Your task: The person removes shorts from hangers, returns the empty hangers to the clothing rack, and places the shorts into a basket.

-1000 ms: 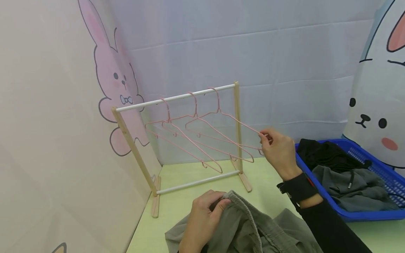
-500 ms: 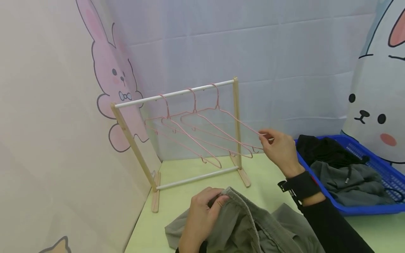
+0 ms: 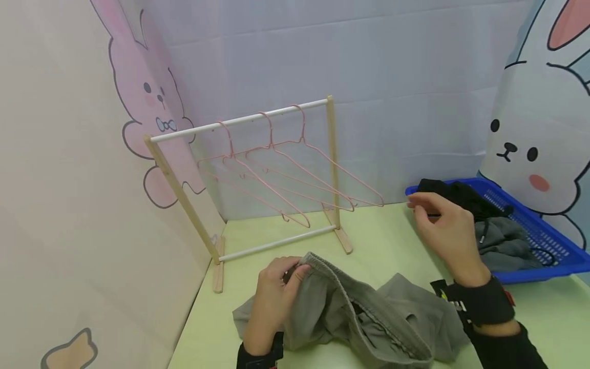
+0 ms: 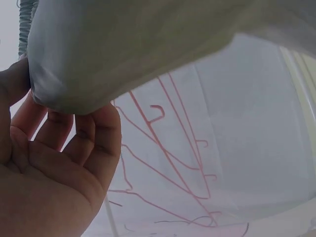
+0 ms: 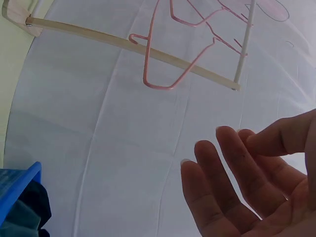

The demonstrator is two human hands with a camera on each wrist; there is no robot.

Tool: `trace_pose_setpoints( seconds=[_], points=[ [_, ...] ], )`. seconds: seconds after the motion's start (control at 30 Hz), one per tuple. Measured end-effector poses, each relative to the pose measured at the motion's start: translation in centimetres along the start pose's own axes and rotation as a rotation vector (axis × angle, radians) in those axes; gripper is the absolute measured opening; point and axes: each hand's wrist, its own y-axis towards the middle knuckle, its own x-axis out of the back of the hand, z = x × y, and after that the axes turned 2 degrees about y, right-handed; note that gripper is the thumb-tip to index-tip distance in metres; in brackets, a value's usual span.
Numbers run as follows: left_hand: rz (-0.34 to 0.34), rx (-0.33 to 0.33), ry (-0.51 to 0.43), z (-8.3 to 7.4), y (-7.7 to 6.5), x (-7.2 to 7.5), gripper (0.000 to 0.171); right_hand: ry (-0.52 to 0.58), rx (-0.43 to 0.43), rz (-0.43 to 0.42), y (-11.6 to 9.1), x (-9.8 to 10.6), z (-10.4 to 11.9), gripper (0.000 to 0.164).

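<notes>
My left hand pinches the elastic waistband of grey-green trousers or shorts, which lie bunched on the table below the rack. In the left wrist view the cloth covers the upper part, with thumb and fingers gripping its edge. My right hand is in the air, right of the hangers, holding nothing. Its fingers are loosely bent in the right wrist view, apart from the pink hanger. Three pink wire hangers hang from the rack's white top rail, with no clothes on them.
The rack's wooden posts stand on the pale yellow-green table at the back left. A blue plastic basket at right holds black and dark grey clothes. A white curtain with printed rabbits hangs behind.
My right hand has let go of the rightmost hanger's end and moved right, towards the basket. The left hand keeps hold of the waistband. The head view has shifted right and down.
</notes>
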Motion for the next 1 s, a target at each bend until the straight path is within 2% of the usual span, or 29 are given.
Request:
trace_pose_setpoints(
  seconds=[0.13, 0.27, 0.4, 0.57, 0.67, 0.8, 0.9, 1.0],
  points=[
    [0.014, 0.079, 0.055, 0.8, -0.5, 0.6, 0.010, -0.039, -0.062, 0.073, -3.0, 2.5, -0.9, 0.026],
    [0.044, 0.199, 0.084, 2.4, -1.2, 1.1, 0.013, -0.089, -0.118, 0.178, -5.3, 3.5, -2.2, 0.030],
    [0.103, 0.323, 0.101, 4.4, -2.2, 1.3, 0.014, -0.121, -0.172, 0.380, -7.4, 3.6, -3.2, 0.047],
    [0.166, 0.460, 0.124, 6.8, -3.8, 1.7, 0.014, -0.154, -0.181, 0.631, -10.1, 2.8, -4.0, 0.074],
    [0.204, 0.505, 0.132, 7.9, -4.8, 1.8, 0.013, -0.178, -0.199, 0.705, -11.8, 2.2, -4.4, 0.085],
    [0.262, 0.514, 0.214, 9.1, -5.9, 1.6, 0.016, -0.190, -0.262, 0.778, -13.8, 1.5, -4.8, 0.100],
    [0.282, 0.537, 0.286, 9.5, -6.7, 1.3, 0.023, -0.191, -0.330, 0.836, -14.9, 1.0, -4.9, 0.109],
    [0.283, 0.587, 0.310, 9.4, -7.2, 0.9, 0.028, -0.208, -0.384, 0.891, -15.6, 0.6, -4.7, 0.112]
  ],
)
